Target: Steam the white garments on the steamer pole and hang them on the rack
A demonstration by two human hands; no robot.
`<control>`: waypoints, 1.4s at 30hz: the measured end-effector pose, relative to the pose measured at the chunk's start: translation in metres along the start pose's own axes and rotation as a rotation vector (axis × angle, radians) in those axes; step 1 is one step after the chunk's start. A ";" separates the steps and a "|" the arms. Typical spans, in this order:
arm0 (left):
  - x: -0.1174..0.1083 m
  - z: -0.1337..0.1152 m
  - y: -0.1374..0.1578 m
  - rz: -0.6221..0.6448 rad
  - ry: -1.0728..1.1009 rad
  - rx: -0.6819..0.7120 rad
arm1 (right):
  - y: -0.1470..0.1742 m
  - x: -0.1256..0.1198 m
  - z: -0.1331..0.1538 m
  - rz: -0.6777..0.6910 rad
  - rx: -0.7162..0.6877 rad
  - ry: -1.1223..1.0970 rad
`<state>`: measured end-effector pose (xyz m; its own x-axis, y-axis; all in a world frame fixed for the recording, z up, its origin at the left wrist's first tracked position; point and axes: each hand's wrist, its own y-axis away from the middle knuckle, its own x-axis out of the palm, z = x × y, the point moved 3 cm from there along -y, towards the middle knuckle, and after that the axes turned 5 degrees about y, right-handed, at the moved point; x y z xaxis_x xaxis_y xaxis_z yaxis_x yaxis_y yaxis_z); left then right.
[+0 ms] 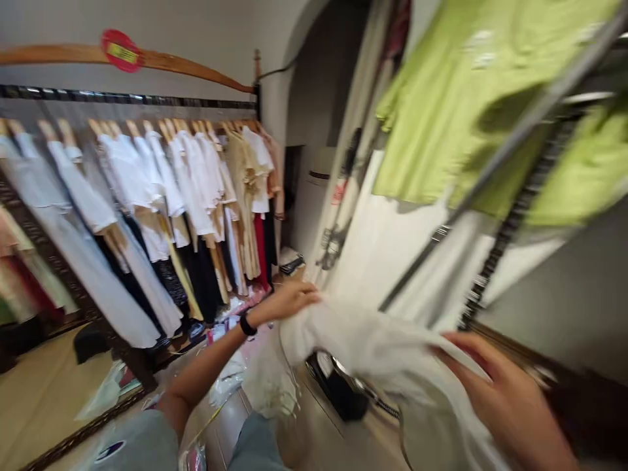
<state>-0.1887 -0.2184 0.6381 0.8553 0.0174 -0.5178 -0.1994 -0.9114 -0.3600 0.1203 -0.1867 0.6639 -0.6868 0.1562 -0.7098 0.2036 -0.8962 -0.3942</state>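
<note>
A thin white garment (358, 330) stretches between my two hands and hangs down on both sides, blurred by motion. Its exact kind I cannot make out; the lower left end seems to have a fringed or lacy edge. My left hand (292, 301), with a black band (248, 323) on the wrist, grips its far left edge. On the right, my right hand (505, 386) pinches the cloth between thumb and fingers. Below the garment, a dark object (338, 392) with a shiny rim is partly covered by the cloth.
White and beige clothes (201, 176) hang along a rack at the left, beside a dark-framed mirror (98, 320). A lime green top (441, 124) hangs at upper right, near a grey strap or pole (515, 144). Plastic-wrapped packets (228, 379) lie on the floor.
</note>
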 end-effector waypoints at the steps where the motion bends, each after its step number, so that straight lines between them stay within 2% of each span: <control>1: 0.001 -0.005 -0.009 0.025 0.040 0.011 | 0.005 -0.007 -0.006 0.004 0.046 -0.041; 4: 0.007 -0.016 -0.038 0.055 0.139 0.050 | 0.006 -0.023 -0.020 0.030 0.123 -0.135; 9: 0.024 -0.023 -0.079 0.077 0.359 0.023 | -0.001 -0.039 -0.035 0.121 0.029 -0.163; 14: 0.029 -0.040 -0.114 0.005 0.263 0.185 | -0.003 -0.047 -0.037 0.306 -0.064 -0.121; 16: 0.024 -0.046 -0.123 -0.023 0.229 0.224 | -0.007 -0.049 -0.039 0.300 -0.068 -0.097; 18: 0.018 -0.049 -0.130 0.005 0.239 0.218 | -0.013 -0.053 -0.042 0.209 -0.047 -0.112; 20: 0.014 -0.050 -0.133 0.184 0.215 0.178 | -0.018 -0.060 -0.043 0.099 -0.001 -0.189; 23: 0.013 -0.047 -0.129 0.642 0.033 0.130 | -0.020 -0.071 -0.039 0.018 0.076 -0.349; 24: 0.011 -0.044 -0.127 0.744 -0.024 0.110 | -0.020 -0.074 -0.036 0.017 0.094 -0.383; 25: 0.008 -0.042 -0.127 0.789 -0.063 0.088 | -0.019 -0.077 -0.033 0.025 0.107 -0.402; 27: 0.000 -0.038 -0.130 0.718 -0.122 0.061 | -0.017 -0.082 -0.029 0.047 0.122 -0.408; 28: -0.004 -0.037 -0.132 0.620 -0.161 0.066 | -0.016 -0.084 -0.029 0.058 0.124 -0.402; 30: -0.012 -0.038 -0.135 0.341 -0.257 0.099 | -0.014 -0.085 -0.029 0.109 0.116 -0.375; 33: -0.019 -0.045 -0.132 -0.060 -0.299 0.119 | -0.011 -0.079 -0.029 0.316 0.049 -0.292; 35: -0.022 -0.051 -0.126 -0.205 -0.257 0.123 | -0.010 -0.069 -0.025 0.517 -0.037 -0.257; 37: -0.028 -0.054 -0.118 -0.196 -0.184 0.127 | -0.012 -0.057 -0.021 0.660 -0.117 -0.248; 38: -0.032 -0.054 -0.112 -0.122 -0.132 0.115 | -0.014 -0.050 -0.020 0.699 -0.136 -0.249; 40: -0.041 -0.052 -0.097 0.115 -0.013 0.046 | -0.022 -0.036 -0.023 0.662 -0.106 -0.262; 42: -0.053 -0.049 -0.075 0.312 0.086 -0.052 | -0.032 -0.022 -0.031 0.547 -0.032 -0.285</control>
<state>-0.1954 -0.1708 0.7305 0.7945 -0.2989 -0.5286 -0.4357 -0.8870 -0.1533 0.1506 -0.1490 0.6742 -0.6357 -0.4434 -0.6319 0.5967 -0.8016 -0.0378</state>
